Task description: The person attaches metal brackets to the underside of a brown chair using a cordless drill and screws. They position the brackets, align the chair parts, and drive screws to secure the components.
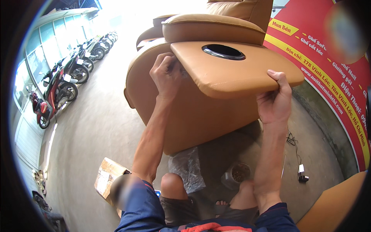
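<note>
A tan leather-covered tray panel (228,75) with a round black-rimmed cup holder (223,52) sticks out from the side of a tan recliner chair (201,120), just below its padded armrest (212,30). My right hand (275,96) grips the panel's near right edge, thumb on top and fingers underneath. At the panel's left edge my left hand (167,75) is closed, its fingers curled close to the underside. Whatever those fingers hold is hidden by the hand and the panel.
Below lie a clear plastic bag (187,170), a tub of small parts (236,174) and a cardboard box (110,176). A cable with an adapter (302,174) is on the floor at right, near a red banner (328,65). Parked motorbikes (63,87) line the left.
</note>
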A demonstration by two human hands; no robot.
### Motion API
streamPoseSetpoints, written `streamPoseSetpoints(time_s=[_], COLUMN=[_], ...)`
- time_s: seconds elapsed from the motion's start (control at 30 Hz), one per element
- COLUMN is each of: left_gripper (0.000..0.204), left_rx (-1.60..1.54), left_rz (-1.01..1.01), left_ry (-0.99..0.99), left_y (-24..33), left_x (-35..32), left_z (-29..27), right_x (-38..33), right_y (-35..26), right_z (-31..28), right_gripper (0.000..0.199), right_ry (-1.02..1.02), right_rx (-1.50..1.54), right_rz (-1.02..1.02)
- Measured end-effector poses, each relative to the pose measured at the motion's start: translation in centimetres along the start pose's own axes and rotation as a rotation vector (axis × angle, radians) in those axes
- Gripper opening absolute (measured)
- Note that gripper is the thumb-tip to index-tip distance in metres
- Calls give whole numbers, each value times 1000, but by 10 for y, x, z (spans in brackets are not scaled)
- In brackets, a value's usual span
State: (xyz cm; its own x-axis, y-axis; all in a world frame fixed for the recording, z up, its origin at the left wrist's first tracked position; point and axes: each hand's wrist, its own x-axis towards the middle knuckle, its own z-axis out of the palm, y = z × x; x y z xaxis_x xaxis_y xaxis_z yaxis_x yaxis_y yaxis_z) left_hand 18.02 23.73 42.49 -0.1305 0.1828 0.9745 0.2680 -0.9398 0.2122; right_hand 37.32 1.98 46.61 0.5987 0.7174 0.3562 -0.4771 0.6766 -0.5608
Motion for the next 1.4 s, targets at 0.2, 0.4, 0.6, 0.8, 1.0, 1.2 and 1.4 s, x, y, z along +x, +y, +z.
streamPoseSetpoints(time_s=[0.2, 0.4, 0.6, 0.8, 1.0, 1.2, 1.4], left_gripper=[8, 7, 7, 10, 13, 20, 26], left_rx=[3, 2, 20, 17, 0, -5, 26], left_rz=[18, -2, -24, -12, -53, -49, -57], left_ry=[-2, -9, -10, -31, -52, 1, 98], left_y=[-3, -3, 5, 1, 8, -7, -8], left_x=[-1, 0, -4, -5, -8, -9, -9], left_z=[-2, -2, 3, -1, 3, -1, 8], right_x=[-11, -7, -2, -5, -7, -2, 0], right_y=[10, 11, 16, 23, 18, 22, 7], right_z=[-1, -7, -8, -14, -12, -7, -4], right_gripper=[17, 14, 17, 16, 15, 13, 9], right_ry=[47, 52, 71, 45, 11, 82, 83], right_rx=[4, 42, 95, 110, 105, 112, 44], right_rz=[-8, 12, -49, -45, -25, 2, 53])
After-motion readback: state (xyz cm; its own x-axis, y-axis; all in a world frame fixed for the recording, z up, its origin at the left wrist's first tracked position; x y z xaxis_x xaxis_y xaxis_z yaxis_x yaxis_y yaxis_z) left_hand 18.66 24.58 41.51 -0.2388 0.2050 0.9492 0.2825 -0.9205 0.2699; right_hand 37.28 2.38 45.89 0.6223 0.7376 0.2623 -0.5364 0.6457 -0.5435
